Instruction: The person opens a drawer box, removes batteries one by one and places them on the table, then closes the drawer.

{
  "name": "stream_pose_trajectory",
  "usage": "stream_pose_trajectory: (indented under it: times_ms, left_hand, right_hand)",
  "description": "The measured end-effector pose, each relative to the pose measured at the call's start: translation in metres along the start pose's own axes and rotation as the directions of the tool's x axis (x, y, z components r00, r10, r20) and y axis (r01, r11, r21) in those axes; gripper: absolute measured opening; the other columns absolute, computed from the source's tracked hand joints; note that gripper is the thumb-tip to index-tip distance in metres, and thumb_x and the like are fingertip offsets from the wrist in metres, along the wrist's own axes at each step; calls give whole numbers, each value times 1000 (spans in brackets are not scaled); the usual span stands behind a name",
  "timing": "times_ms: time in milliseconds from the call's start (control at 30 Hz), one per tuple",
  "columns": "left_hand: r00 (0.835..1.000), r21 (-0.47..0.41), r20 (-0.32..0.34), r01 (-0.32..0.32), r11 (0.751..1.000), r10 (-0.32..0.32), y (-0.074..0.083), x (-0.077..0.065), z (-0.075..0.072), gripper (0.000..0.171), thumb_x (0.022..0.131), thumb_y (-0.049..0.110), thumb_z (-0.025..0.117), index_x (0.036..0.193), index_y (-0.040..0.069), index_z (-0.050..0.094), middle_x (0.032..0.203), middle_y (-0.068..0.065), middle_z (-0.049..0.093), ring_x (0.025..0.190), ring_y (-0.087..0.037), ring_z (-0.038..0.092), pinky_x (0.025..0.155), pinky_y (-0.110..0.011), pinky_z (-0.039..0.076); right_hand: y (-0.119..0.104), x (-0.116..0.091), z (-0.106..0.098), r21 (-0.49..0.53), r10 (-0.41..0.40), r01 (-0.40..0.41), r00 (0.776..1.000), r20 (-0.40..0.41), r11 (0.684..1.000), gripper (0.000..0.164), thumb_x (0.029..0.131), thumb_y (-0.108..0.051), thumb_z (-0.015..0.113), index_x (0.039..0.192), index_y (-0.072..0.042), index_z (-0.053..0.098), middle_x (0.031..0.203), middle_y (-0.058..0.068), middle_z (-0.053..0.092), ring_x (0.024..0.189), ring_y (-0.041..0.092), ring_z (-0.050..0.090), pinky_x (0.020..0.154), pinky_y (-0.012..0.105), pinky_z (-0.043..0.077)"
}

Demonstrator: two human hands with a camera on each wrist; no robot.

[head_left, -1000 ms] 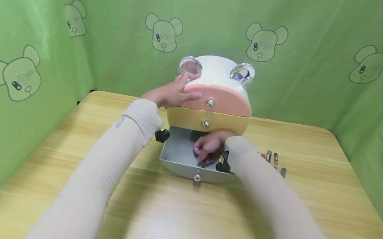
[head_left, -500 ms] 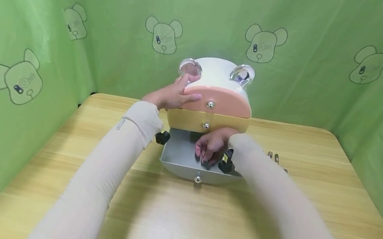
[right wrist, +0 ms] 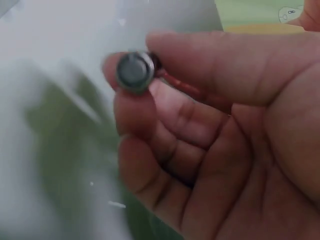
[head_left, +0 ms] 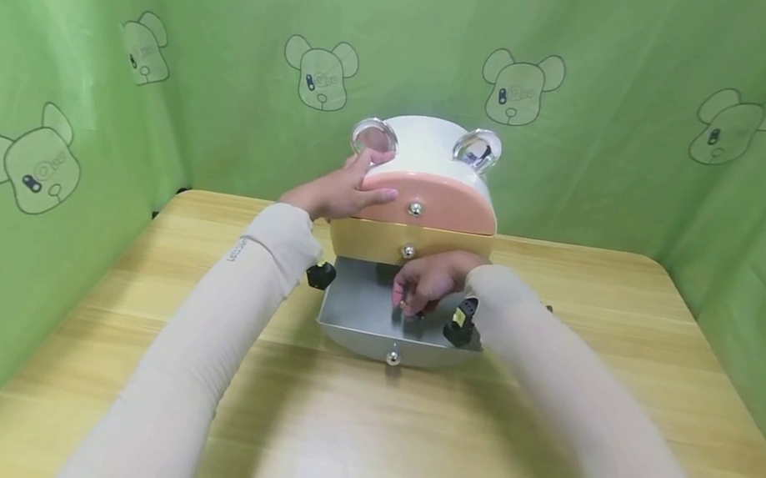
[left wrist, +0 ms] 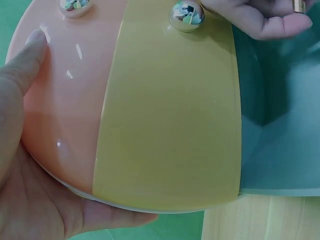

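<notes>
A small bear-eared drawer cabinet (head_left: 425, 143) stands on the table, with a pink top drawer (head_left: 450, 202) and a yellow middle one (head_left: 371, 239), both closed. Its grey bottom drawer (head_left: 355, 302) is pulled out. My left hand (head_left: 339, 191) holds the cabinet's upper left side, thumb on the pink front (left wrist: 65, 100) and fingers round the edge. Over the grey drawer, my right hand (head_left: 435, 280) pinches a small battery (right wrist: 134, 72) between thumb and fingertips. Its round metal end faces the right wrist camera, and its copper-coloured end (left wrist: 299, 6) shows in the left wrist view.
A dark wrist camera (head_left: 460, 324) hangs beside the right wrist, close over the drawer's right side. Another wrist camera (head_left: 320, 274) is left of the drawer. Green curtains (head_left: 420, 17) enclose the wooden table (head_left: 350, 436) at the back and sides.
My right hand has lifted a little from the drawer floor with the battery pinched. Its sleeve now covers most of the batteries seen earlier on the table at right. My left hand keeps its hold.
</notes>
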State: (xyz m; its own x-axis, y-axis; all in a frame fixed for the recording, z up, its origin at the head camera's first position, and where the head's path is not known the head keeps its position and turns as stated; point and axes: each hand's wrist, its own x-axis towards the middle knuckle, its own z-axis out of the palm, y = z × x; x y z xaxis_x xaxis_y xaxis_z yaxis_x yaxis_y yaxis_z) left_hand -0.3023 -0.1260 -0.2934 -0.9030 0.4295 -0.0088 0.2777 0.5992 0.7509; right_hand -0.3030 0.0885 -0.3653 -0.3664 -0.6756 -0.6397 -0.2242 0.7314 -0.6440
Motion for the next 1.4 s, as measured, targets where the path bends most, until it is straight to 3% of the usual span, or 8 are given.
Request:
stream_pose_trajectory:
  times_ms: [233, 533, 767, 1067, 1400]
  left_hand:
    - [1000, -4, 2, 0, 1000, 0, 1, 0, 0, 76, 94, 47, 58, 154, 27, 14, 160, -9, 5, 143, -31, 18, 115, -50, 20]
    - [1000, -17, -1, 2, 1000, -2, 3, -2, 0, 76, 94, 45, 58, 153, 26, 14, 159, -11, 7, 141, -31, 22, 114, -49, 23]
    - [1000, -7, -3, 3, 1000, -3, 1, 0, 0, 77, 94, 48, 58, 153, 26, 14, 159, -10, 8, 142, -30, 21, 115, -48, 20]
    - [1000, 8, -4, -8, 1000, 8, 0, 1, 1, 77, 94, 48, 58, 152, 23, 14, 159, -9, 9, 142, -29, 20, 115, -47, 20]
    - [1000, 22, -6, -5, 1000, 5, 2, 1, 2, 76, 94, 47, 58, 152, 23, 15, 159, -14, 9, 143, -32, 18, 116, -49, 17]
  right_hand:
    - [5, -13, 2, 103, 1, 3, 999, -35, 995, 20, 90, 5, 54, 110, 0, 50, 95, 12, 63, 74, 20, 62, 66, 30, 56]
    - [9, -29, 2, 45, -120, 129, 980, -159, 991, 21, 89, 6, 60, 107, 6, 49, 89, 17, 62, 75, 22, 66, 71, 36, 58]
    - [16, -36, 3, 52, -126, 140, 969, -213, 989, 21, 89, 3, 64, 104, 3, 49, 88, 12, 59, 75, 23, 67, 73, 38, 58]
    - [23, -45, 2, 10, -177, 189, 938, -297, 982, 13, 90, 1, 63, 96, 1, 52, 83, 13, 63, 71, 23, 67, 65, 36, 58]
    - [31, -59, 1, 2, -168, 179, 928, -332, 984, 19, 88, -3, 68, 95, 0, 52, 82, 15, 64, 70, 22, 66, 63, 35, 57]
